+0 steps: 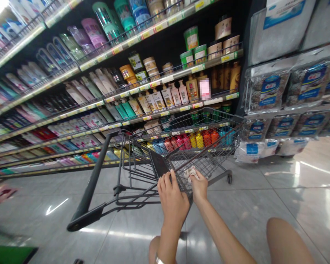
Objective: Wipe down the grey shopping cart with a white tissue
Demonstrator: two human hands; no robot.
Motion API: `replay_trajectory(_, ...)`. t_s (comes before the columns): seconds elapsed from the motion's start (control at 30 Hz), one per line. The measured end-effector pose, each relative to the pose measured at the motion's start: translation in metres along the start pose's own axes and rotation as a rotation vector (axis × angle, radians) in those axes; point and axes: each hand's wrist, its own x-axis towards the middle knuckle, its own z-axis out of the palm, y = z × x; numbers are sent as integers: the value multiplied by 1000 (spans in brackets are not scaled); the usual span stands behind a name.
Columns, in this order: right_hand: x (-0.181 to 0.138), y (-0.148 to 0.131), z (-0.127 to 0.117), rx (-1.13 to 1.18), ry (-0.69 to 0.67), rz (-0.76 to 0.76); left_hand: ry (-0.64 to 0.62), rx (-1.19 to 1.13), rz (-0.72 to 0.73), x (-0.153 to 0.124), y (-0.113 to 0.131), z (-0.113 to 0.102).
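Observation:
A dark grey shopping cart (92, 179) stands before me, its handle to the left and its wire basket reaching right. My left hand (172, 192) rests on the near side of the cart, fingers curled over its frame by the dark seat panel. Just to the right, my right hand (200, 186) pinches a crumpled whitish cloth (191, 173) against the cart's near rim. The fingertips of that hand are partly hidden by the cloth.
Long shelves (159, 82) of bottles and jars run behind the cart. Packaged scrubbers (269, 90) hang at the right. Grey tiled floor (126, 242) lies below, with a cart wheel (229, 178) on it. A pink stool-like object (1, 194) and a green surface (9, 253) are at left.

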Motion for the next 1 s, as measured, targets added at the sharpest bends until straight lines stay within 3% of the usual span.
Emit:
replay_trajectory(0.1,0,-10,4,52,72,127,-4,5,4,0,1,0)
replay_trajectory(0.3,-18,-30,16,233,-6,236,14,14,0,0,-1,1)
replay_trajectory(0.4,-30,-38,21,212,-55,180,3,19,19,0,-4,1)
replay_trajectory(0.57,-36,-44,23,45,-73,-35,42,14,16,1,-6,3)
replay_trajectory(0.83,-30,-31,18,-93,8,-97,4,17,30,2,-8,0)
replay_trajectory(1.0,-30,-29,20,-4,-26,-22,1,-7,36,1,-9,-1)
